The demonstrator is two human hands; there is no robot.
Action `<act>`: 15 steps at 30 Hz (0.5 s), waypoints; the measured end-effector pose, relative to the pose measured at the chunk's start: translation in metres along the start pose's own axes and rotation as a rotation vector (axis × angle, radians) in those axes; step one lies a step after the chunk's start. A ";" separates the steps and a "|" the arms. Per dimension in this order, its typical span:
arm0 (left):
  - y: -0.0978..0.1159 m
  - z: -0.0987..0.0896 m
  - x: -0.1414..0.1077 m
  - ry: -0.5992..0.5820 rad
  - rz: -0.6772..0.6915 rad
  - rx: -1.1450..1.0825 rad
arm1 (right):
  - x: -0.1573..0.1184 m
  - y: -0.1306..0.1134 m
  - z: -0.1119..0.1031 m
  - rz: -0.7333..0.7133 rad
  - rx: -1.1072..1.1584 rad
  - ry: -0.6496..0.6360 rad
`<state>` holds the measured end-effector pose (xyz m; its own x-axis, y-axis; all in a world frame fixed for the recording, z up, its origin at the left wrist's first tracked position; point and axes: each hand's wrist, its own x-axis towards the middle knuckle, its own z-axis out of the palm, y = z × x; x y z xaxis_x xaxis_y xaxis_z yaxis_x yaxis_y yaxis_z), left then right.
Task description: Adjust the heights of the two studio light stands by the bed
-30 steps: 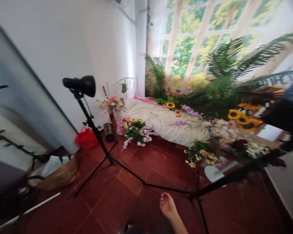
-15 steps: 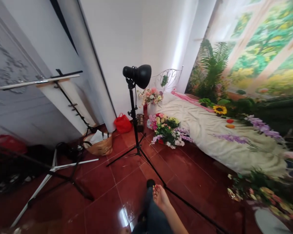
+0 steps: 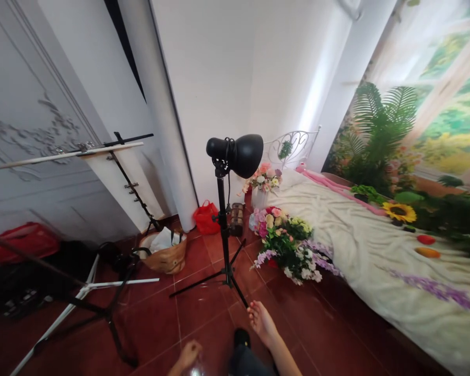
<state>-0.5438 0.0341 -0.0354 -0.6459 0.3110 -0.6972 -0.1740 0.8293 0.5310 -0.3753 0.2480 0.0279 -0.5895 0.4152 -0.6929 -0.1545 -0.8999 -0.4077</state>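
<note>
My right hand is low in the view with its fingers curled, beside the lower leg of a black tripod; whether anything is between the fingers is too small to tell. At the bottom, my left hand is blurred over the red tiled floor, its fingers hard to make out. A black lamp with a coiled cord tops the tripod, its head facing right. My shoe shows between the two hands.
Flowers stand on the floor beside a bed with a cream blanket. A red bag, a wicker basket and a small chest lie behind the tripod. At left are a white stand leg and black stands.
The lamp and tripod appear nearer and lower in the view. My left hand has come up into sight at the bottom. My right hand is now close to the tripod leg.
</note>
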 end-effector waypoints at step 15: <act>0.394 -0.079 0.075 0.071 1.073 -0.556 | 0.128 -0.157 0.153 -0.398 -0.671 -0.150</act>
<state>-0.7193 0.3479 0.1595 -0.6941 0.6774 0.2436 0.1910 -0.1530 0.9696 -0.5480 0.4221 0.0940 -0.6983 0.6235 -0.3516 0.1066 -0.3952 -0.9124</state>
